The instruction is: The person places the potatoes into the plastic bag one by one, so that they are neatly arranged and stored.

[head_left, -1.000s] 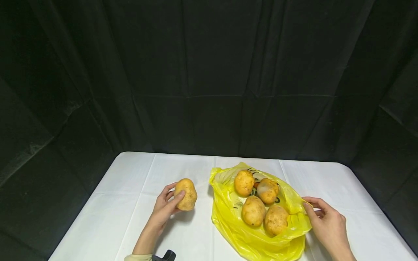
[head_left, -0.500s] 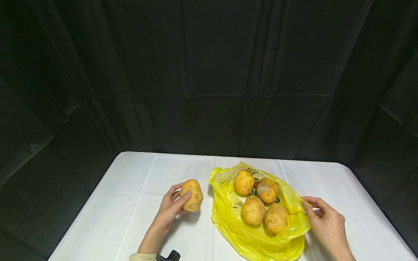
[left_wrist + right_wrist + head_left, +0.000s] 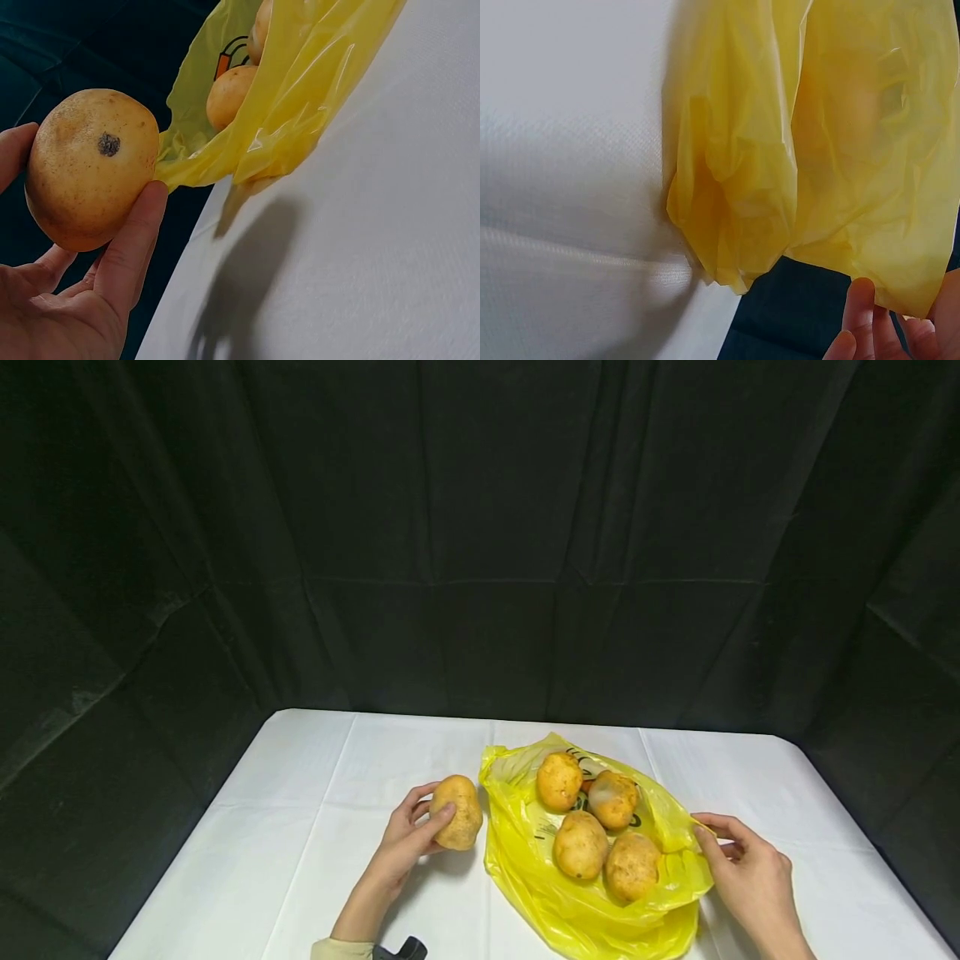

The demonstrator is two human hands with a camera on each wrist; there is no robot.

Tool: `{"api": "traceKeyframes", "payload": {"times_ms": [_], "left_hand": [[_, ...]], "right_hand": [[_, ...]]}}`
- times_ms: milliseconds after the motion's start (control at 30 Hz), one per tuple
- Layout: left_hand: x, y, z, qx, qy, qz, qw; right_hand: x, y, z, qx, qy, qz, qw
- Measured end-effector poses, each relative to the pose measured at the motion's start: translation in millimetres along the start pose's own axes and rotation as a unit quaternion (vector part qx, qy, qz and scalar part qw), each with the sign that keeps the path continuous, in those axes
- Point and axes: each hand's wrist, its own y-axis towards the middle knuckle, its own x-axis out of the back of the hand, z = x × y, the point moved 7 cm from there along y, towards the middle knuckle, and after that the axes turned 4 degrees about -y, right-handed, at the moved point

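My left hand (image 3: 405,845) grips a potato (image 3: 457,812) just left of the bag, held above the cloth with its shadow below. A dark spot marks this potato (image 3: 93,169) in the left wrist view. The yellow plastic bag (image 3: 525,893) lies with its mouth spread wide, and several potatoes (image 3: 581,845) sit inside. At the bag's right edge, my right hand (image 3: 756,875) pinches the rim between thumb and fingers. The right wrist view shows the bag (image 3: 870,187) hanging from those fingers (image 3: 861,315). Something small and orange among the potatoes is too covered to tell.
A white cloth (image 3: 315,827) covers the table under the bag and both hands. Black curtains (image 3: 480,543) stand behind the table and along both sides. A black strap piece (image 3: 408,949) sits at my left wrist.
My left hand has moved rightward with the potato, bringing it close to the bag's left edge. The right hand and the bag have hardly moved.
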Motion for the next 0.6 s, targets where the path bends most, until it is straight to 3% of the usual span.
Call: {"api": "traceKeyframes", "payload": {"times_ms": [200, 600], "left_hand": [[-6.1, 1.0, 2.8, 0.001, -0.002, 0.012, 0.9999], [-23.5, 5.3, 11.1, 0.014, 0.003, 0.042, 0.9990]], "right_hand": [[2, -0.3, 0, 0.021, -0.001, -0.015, 0.9997], [3, 0.2, -3, 0.011, 0.003, -0.013, 0.9999]]}}
